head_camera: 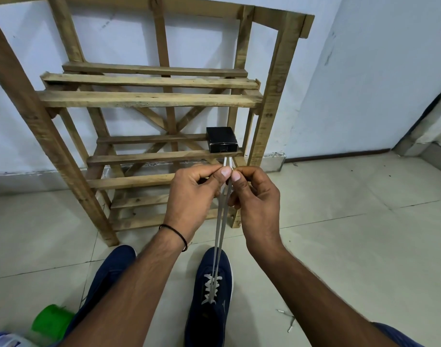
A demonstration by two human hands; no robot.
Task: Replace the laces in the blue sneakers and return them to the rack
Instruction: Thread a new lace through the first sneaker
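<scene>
Head view shows the left hand (192, 196) and right hand (257, 204) each pinching one tip of the white lace (217, 251) at centre, both strands running taut to the blue sneaker (212, 309) at six o'clock. The lace looks light, limp and slippery (best held near its stiff tips); the rack (149, 98) stands at twelve.

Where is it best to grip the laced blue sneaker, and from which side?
Grip the laced blue sneaker at its open collar, behind the white lace, coming from above on the near side: its heel points toward the person, its toe toward the rack, and the opening faces up.
</scene>
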